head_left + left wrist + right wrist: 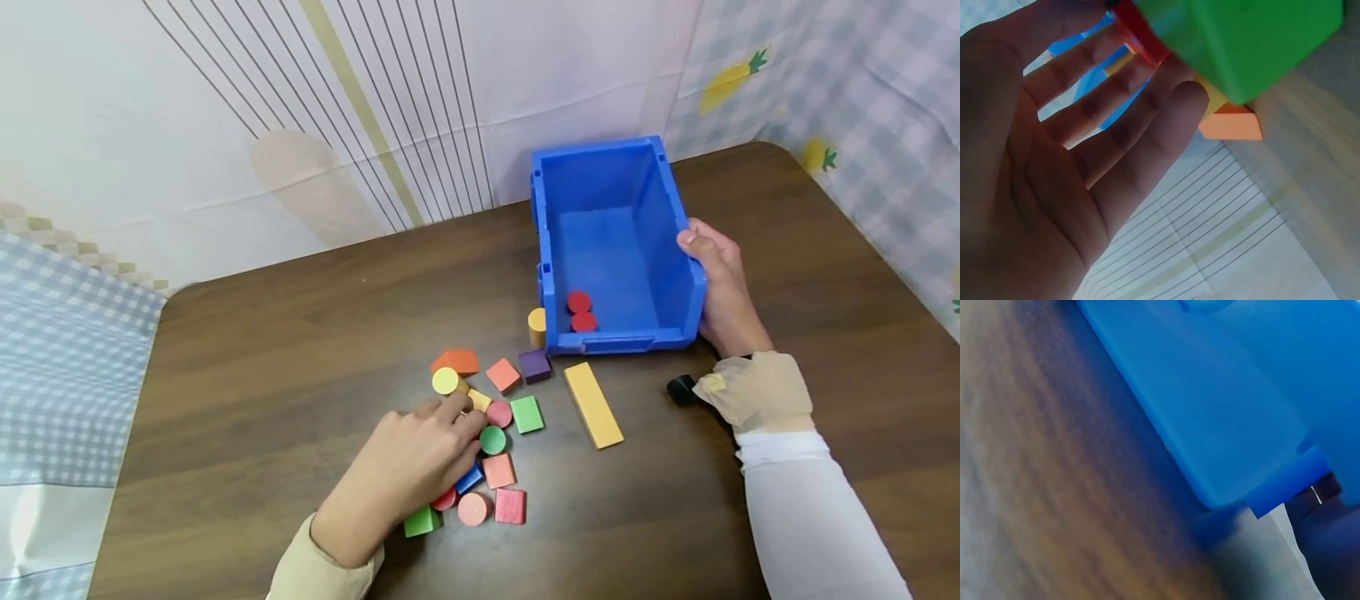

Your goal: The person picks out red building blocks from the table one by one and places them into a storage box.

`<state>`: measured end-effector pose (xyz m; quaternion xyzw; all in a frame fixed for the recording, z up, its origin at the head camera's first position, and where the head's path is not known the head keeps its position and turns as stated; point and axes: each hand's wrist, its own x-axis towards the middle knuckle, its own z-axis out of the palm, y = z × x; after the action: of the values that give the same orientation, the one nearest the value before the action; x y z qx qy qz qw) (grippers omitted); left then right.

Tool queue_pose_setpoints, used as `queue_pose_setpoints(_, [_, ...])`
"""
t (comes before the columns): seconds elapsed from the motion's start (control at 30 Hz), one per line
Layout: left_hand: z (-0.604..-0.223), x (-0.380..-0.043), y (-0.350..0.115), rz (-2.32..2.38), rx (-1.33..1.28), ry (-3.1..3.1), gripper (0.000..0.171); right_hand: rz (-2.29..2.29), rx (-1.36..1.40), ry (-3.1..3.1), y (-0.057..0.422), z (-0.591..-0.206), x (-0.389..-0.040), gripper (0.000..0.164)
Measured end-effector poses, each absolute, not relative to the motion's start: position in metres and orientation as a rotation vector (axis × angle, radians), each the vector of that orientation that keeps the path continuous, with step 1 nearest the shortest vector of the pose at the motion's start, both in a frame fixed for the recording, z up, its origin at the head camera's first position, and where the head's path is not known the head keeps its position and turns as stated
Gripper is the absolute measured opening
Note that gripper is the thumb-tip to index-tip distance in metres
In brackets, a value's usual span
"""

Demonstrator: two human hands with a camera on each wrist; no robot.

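My right hand [723, 283] grips the right wall of a blue plastic bin [618, 343], thumb over its rim and the other fingers hidden outside. Two red round pieces [579, 302] lie in the bin near its front. My left hand [420, 454] is over a cluster of colored wooden blocks, fingers slightly bent. Around it are a yellow cylinder [446, 381], a green cylinder [492, 439], a blue block [469, 478] and a green block [422, 522]. In the left wrist view, the fingers look relaxed beside a red piece [1139, 31]; no grasp shows.
A long yellow block [593, 405] lies below the bin. A purple block [535, 366] and a yellow-orange cylinder [537, 327] are close to its left front corner. Patterned cloth [375, 108] borders the brown table [300, 333] at the back and sides.
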<state>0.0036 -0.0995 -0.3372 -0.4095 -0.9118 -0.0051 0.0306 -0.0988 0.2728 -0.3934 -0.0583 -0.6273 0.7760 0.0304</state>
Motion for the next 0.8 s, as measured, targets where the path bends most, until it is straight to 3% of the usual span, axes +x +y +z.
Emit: queue_pose_setpoints(0.8, [-0.3378, 0.007, -0.1022, -0.276, -1.147, -3.042, 0.018, 2.377, -0.193, -1.946, 0.269, -0.3929, -0.0978, 0.051])
